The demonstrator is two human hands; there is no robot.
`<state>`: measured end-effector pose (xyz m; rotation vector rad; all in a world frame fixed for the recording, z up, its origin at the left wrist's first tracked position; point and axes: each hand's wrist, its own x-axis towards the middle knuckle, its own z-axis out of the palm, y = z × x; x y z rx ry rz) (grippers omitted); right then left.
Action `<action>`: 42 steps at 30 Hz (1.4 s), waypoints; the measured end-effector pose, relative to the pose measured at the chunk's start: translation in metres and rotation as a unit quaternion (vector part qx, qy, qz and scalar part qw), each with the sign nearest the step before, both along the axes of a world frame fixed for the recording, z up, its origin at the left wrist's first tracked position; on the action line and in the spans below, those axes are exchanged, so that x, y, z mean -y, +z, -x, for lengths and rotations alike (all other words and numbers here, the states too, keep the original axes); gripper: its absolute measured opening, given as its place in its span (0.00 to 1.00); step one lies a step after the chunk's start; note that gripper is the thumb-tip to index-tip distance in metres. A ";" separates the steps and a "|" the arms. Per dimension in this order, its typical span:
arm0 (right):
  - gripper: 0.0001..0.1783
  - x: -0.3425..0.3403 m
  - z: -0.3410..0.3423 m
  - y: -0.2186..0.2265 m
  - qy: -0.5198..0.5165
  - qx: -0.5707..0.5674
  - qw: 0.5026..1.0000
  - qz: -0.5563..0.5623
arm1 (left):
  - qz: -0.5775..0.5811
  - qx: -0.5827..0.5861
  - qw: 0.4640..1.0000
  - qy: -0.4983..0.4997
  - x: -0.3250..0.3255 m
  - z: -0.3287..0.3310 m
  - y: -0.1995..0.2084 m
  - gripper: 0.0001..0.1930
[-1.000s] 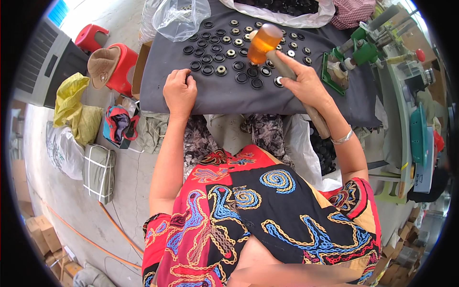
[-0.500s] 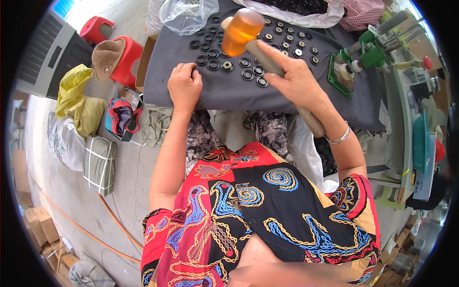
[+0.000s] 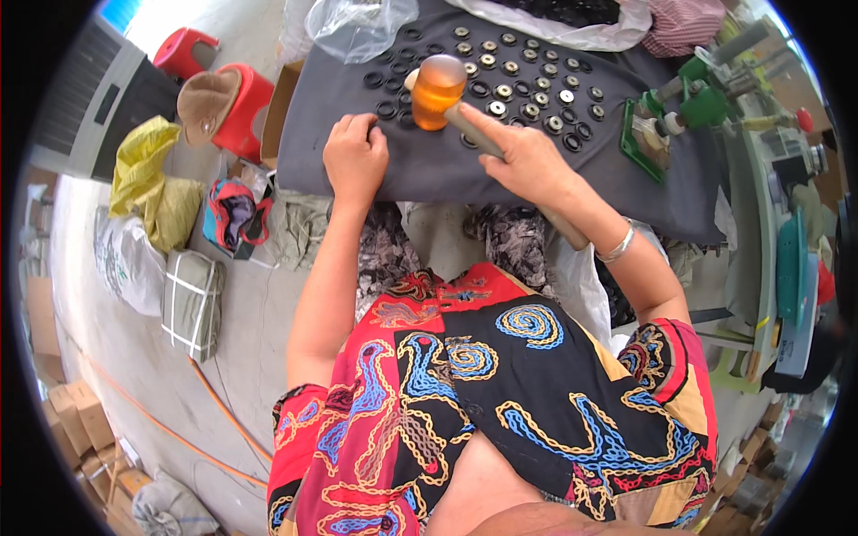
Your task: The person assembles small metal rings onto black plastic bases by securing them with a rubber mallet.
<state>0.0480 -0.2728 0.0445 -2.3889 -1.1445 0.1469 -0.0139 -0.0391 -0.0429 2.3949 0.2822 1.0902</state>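
Note:
My right hand [image 3: 534, 168] is closed around the grey handle of a mallet [image 3: 439, 94] with a translucent orange head. The head is over the cloth-covered table [image 3: 420, 174], hiding some of the small parts there; whether it touches any I cannot tell. My left hand [image 3: 356, 161] rests on the dark cloth to the left of the mallet head. Its fingers are curled, and whatever they may hold is hidden. Black rings [image 3: 385, 110] lie just beyond its fingertips. Several black rings with silvery metal centres [image 3: 497, 108] spread over the table to the right.
A clear plastic bag [image 3: 362, 31] and a white sack of black parts [image 3: 590, 36] lie along the far side. On the right stands a green hand press [image 3: 688, 107]. Red stools [image 3: 241, 112], a yellow sack [image 3: 143, 170] and a strapped bundle [image 3: 193, 304] are at the left.
The mallet head has come down toward me and leftward, closer to my left hand. My left hand stays at about the same place on the cloth. The whole view has shifted slightly.

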 end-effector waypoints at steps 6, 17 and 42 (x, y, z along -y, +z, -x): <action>0.37 0.029 -0.006 0.012 -0.018 -0.047 0.992 -0.112 | 0.022 -0.008 1.000 -0.005 0.000 0.005 -0.008 0.06; 0.37 0.110 0.020 0.051 -0.133 -0.113 0.976 -0.130 | 0.009 -0.008 1.000 -0.011 -0.002 0.003 -0.002 0.06; 0.35 0.129 0.008 0.033 -0.151 -0.049 0.969 -0.189 | 0.007 -0.009 1.000 -0.013 0.000 0.003 0.002 0.06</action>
